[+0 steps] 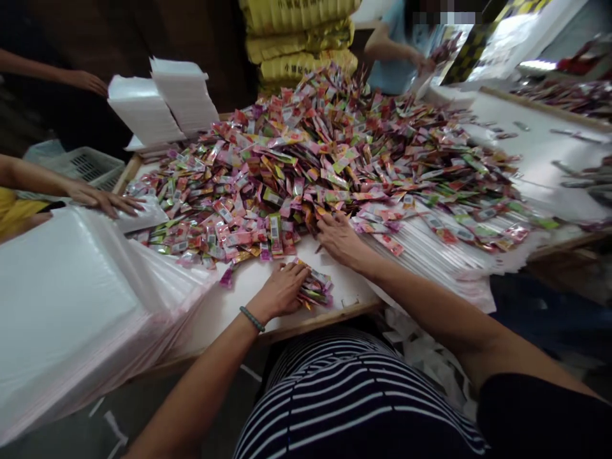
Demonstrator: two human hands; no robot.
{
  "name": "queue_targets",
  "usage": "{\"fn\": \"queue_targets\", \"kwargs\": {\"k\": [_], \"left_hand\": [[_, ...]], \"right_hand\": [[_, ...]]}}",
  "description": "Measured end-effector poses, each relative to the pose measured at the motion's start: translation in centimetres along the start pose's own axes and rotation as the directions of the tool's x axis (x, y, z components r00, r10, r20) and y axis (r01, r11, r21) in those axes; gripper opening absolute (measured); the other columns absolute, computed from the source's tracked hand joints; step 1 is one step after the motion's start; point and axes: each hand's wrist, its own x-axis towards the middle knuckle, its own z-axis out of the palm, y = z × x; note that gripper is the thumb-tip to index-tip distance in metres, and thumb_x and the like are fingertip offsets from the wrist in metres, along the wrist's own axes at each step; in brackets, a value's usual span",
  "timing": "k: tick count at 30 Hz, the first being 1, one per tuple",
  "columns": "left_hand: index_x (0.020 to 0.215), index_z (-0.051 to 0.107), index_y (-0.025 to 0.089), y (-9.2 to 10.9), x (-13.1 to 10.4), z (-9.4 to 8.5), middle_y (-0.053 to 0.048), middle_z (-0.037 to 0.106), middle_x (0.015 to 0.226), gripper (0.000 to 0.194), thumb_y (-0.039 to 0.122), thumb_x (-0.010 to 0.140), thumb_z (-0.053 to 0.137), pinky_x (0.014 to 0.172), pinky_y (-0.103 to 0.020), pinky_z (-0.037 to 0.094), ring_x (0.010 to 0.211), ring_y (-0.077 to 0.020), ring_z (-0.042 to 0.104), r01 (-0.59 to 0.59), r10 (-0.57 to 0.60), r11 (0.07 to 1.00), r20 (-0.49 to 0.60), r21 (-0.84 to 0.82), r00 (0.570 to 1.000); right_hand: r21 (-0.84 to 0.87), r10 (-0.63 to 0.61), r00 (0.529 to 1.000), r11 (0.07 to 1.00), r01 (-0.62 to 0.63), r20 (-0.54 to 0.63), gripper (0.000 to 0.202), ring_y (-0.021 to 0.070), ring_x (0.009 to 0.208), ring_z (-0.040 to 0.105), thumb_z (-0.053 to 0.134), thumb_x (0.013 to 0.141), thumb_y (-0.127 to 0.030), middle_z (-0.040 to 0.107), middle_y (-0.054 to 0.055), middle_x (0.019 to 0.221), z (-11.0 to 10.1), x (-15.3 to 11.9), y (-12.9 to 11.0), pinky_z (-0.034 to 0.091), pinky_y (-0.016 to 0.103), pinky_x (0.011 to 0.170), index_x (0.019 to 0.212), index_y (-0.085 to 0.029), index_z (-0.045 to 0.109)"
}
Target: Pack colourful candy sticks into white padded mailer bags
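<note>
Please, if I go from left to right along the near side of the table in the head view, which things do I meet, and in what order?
large stack of translucent plastic → green bracelet → left hand → right hand → spread-out layers of translucent plastic

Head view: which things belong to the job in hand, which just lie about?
In the job:
- small bunch of packets, under left hand
- packet heap, right hand at its edge

Apparently lying about:
- yellow sacks
- crate
- white scraps

Plastic stacks: can't tell.
</note>
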Motion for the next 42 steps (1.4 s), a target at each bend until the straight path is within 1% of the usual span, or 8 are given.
{"fn": "queue_targets", "kwargs": {"k": [6, 9, 14, 19, 34, 36, 40, 42], "left_hand": [[0.127, 0.052, 0.014, -1.0, -1.3, 2.7, -0.016, 0.055, 0.135, 0.061, 0.015, 0.066, 0.057, 0.102, -0.045, 0.043, 0.125, -0.0319, 0.051, 0.012, -0.016, 1.000, -0.182, -0.024, 0.983], [0.134, 0.043, 0.015, -3.9, -1.7, 5.3, -0.020, 0.048, 0.141, 0.067, 0.023, 0.070, 0.060, 0.101, -0.048, 0.045, 0.130, -0.0354, 0.046, 0.054, -0.051, 0.999, -0.453, -0.006, 0.890], [0.142, 0.035, 0.017, -6.7, -0.9, 6.3, -0.018, 0.052, 0.138, 0.079, 0.029, 0.070, 0.066, 0.096, -0.044, 0.048, 0.127, -0.0331, 0.050, 0.141, -0.153, 0.988, -0.345, -0.059, 0.926], [0.133, 0.048, 0.014, -4.4, -0.1, 4.3, -0.017, 0.058, 0.125, 0.065, 0.022, 0.070, 0.066, 0.093, -0.043, 0.047, 0.117, -0.0322, 0.054, 0.248, -0.247, 0.969, -0.133, -0.006, 0.960], [0.138, 0.043, 0.017, 2.5, -6.9, 1.8, -0.014, 0.058, 0.133, 0.060, 0.011, 0.080, 0.057, 0.102, -0.045, 0.048, 0.120, -0.0248, 0.056, 0.259, -0.317, 0.932, -0.223, -0.252, 0.922], [0.134, 0.047, 0.020, 3.7, -9.7, -1.1, -0.011, 0.063, 0.125, 0.050, 0.020, 0.085, 0.059, 0.097, -0.040, 0.051, 0.114, -0.0224, 0.059, 0.263, -0.337, 0.937, -0.393, -0.231, 0.856], [0.114, 0.061, 0.018, 2.5, -18.1, -8.6, -0.009, 0.069, 0.105, 0.028, 0.021, 0.089, 0.050, 0.091, -0.038, 0.052, 0.100, -0.0218, 0.063, 0.683, -0.523, 0.727, -0.698, -0.067, 0.488], [0.116, 0.063, 0.016, 0.4, -22.4, -11.1, -0.012, 0.068, 0.111, 0.035, 0.023, 0.083, 0.054, 0.097, -0.044, 0.049, 0.106, -0.0268, 0.063, 0.818, -0.641, 0.566, -0.571, 0.101, 0.514]], "right_hand": [[0.209, -0.042, 0.997, 0.978, 0.026, 0.071, 0.020, 0.0247, 0.098, 0.057, 0.049, 0.092, -0.019, 0.068, 0.013, 0.100, 1.2, 0.0, -3.8, 0.044, 0.039, 0.086, 0.100, -0.011, 0.066], [0.423, -0.051, 0.984, 0.906, -0.026, 0.171, 0.030, 0.0245, 0.099, 0.061, 0.044, 0.097, -0.035, 0.067, 0.011, 0.110, 2.7, 0.2, -4.9, 0.049, 0.038, 0.079, 0.109, -0.014, 0.062], [0.527, -0.192, 0.971, 0.845, 0.089, 0.144, 0.053, 0.0312, 0.118, 0.056, 0.046, 0.092, -0.059, 0.061, 0.015, 0.129, 3.4, -0.8, -6.4, 0.047, 0.056, 0.093, 0.122, -0.016, 0.054], [0.564, -0.266, 0.952, 0.814, 0.137, 0.153, 0.050, 0.0304, 0.120, 0.055, 0.053, 0.093, -0.049, 0.056, 0.017, 0.134, 2.1, -2.0, -6.7, 0.047, 0.055, 0.095, 0.128, -0.014, 0.049], [0.327, -0.319, 0.948, 0.895, 0.303, -0.007, 0.048, 0.0291, 0.112, 0.053, 0.046, 0.095, -0.025, 0.056, 0.017, 0.133, 5.3, -5.3, -8.6, 0.043, 0.041, 0.084, 0.142, -0.015, 0.041], [0.329, -0.315, 0.948, 0.890, 0.314, -0.053, 0.050, 0.0275, 0.105, 0.056, 0.043, 0.092, -0.017, 0.059, 0.015, 0.129, 5.9, -5.7, -8.7, 0.045, 0.038, 0.078, 0.143, -0.017, 0.040], [0.387, -0.320, 0.932, 0.849, 0.361, -0.167, 0.056, 0.0238, 0.093, 0.059, 0.047, 0.084, -0.010, 0.064, 0.014, 0.116, 7.6, -6.2, -8.8, 0.048, 0.034, 0.076, 0.139, -0.017, 0.045], [0.421, -0.302, 0.930, 0.831, 0.364, -0.208, 0.060, 0.0226, 0.088, 0.060, 0.048, 0.079, -0.008, 0.065, 0.013, 0.111, 8.1, -6.3, -9.0, 0.049, 0.034, 0.076, 0.139, -0.018, 0.046]]}}
